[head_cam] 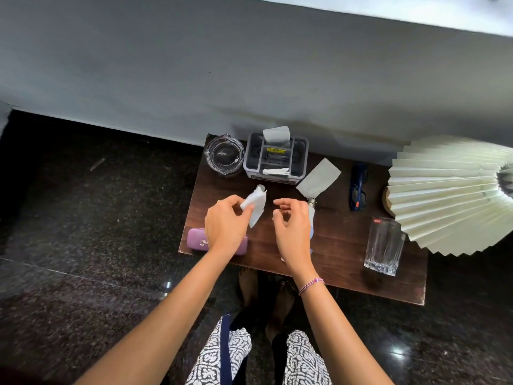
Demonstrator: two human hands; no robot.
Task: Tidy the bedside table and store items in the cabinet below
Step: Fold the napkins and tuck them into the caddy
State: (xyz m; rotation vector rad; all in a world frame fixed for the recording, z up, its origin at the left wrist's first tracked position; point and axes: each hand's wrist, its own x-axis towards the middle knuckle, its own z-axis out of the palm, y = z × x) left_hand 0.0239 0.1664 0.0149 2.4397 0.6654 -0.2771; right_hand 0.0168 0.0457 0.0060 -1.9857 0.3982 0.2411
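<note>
White tissue (255, 202), crumpled, looks soft and almost weightless; your left hand (224, 227) pinches it above the middle of the bedside table (336, 218). Grip it at the bunched end. Your right hand (291, 229) hovers just to its right, loosely curled, empty. A purple case (195, 240) lies near-left.

The bedside table (341, 245) is dark brown wood grain. The spectacle case (195, 241) is lilac, the tissue (256, 202) white, the organiser (301, 162) grey with a yellow label (274, 149), the sunglasses (358, 187) navy, the lampshade (444, 195) cream, the floor (83, 218) speckled black, the trousers (302, 359) black-and-white patterned.
</note>
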